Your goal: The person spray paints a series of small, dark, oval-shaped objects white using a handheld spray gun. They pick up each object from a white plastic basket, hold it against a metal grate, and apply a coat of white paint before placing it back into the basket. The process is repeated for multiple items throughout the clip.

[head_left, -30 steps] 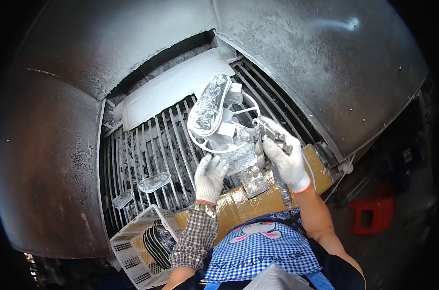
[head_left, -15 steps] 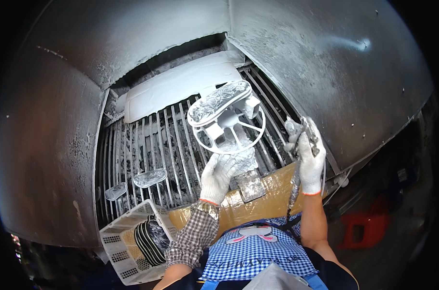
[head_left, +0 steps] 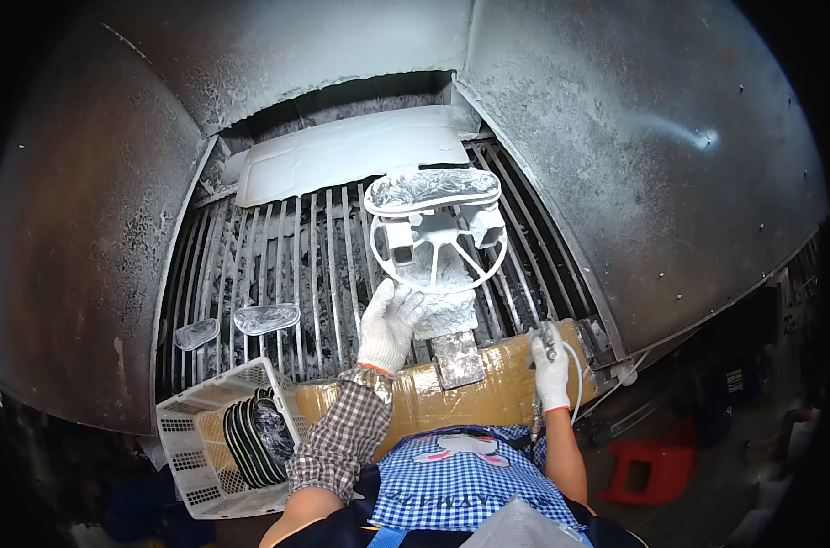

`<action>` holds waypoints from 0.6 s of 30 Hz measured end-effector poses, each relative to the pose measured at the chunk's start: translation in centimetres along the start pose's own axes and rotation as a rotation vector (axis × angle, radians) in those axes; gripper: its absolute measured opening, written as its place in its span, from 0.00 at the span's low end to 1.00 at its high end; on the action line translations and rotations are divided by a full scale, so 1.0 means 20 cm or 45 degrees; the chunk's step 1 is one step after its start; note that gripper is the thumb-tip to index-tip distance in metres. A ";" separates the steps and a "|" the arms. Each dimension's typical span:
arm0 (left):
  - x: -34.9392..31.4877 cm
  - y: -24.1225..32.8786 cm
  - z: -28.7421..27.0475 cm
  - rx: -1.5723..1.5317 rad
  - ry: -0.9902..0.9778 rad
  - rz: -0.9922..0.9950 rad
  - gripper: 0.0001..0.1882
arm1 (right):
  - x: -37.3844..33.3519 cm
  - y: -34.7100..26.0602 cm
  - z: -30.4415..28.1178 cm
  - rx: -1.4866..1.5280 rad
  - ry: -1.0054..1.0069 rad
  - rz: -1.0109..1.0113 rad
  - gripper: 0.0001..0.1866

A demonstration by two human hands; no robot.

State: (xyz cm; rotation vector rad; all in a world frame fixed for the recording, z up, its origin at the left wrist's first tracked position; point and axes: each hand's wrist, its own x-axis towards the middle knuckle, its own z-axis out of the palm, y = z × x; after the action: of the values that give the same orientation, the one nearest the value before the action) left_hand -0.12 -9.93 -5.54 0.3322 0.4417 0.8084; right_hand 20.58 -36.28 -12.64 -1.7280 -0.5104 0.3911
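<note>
My left hand (head_left: pixel 392 324), in a white knit glove, is at the near left rim of a white spoked wheel (head_left: pixel 435 265). Its fingers are apart, touching or very close to the rim; I cannot tell which. Above the wheel, on boxy white supports (head_left: pixel 400 245), rests a long rounded piece (head_left: pixel 433 190) with a white edge and a shiny, crinkled film-like top. A whitish, crusted base (head_left: pixel 447 313) stands below the wheel. My right hand (head_left: pixel 552 370), also gloved, is closed around a metal spray gun (head_left: pixel 549 338) over the front ledge at the right.
Two smaller film-topped oval pieces (head_left: pixel 267 318) sit above the bar grating (head_left: pixel 333 274) at left. A white plastic crate (head_left: pixel 182 457) holds several black, light-edged pieces (head_left: pixel 250 438). Metal walls (head_left: pixel 707 183) enclose the grating. A pale hose (head_left: pixel 578 374) hangs beside my right hand.
My right hand has lowered the spray gun toward me and to the left. The long piece and the wheel have turned, so the piece now lies nearly level across the view.
</note>
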 end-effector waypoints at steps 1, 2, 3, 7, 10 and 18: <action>0.00 0.00 0.00 -0.004 0.004 0.003 0.21 | -0.02 0.03 0.00 -0.149 0.011 0.038 0.32; 0.00 -0.01 0.00 0.007 0.018 -0.011 0.21 | -0.03 0.06 0.01 -0.207 -0.001 0.089 0.32; 0.00 -0.01 -0.02 0.019 0.034 -0.018 0.21 | -0.04 0.11 0.01 -0.263 -0.020 0.139 0.32; -0.02 -0.06 -0.03 0.100 0.126 -0.064 0.23 | -0.07 0.26 0.02 -0.511 -0.052 0.201 0.32; -0.04 -0.12 -0.06 0.348 0.091 0.090 0.19 | -0.09 0.29 0.04 -0.636 -0.066 0.276 0.34; -0.04 -0.10 0.45 0.245 -0.183 0.154 0.14 | -0.12 0.31 0.05 -0.740 -0.069 0.332 0.35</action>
State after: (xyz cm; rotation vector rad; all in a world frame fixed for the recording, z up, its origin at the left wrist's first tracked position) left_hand 5.13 -12.83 1.46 0.5969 0.3680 0.8551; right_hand 18.85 -37.72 -18.90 -2.3642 -0.4652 0.5089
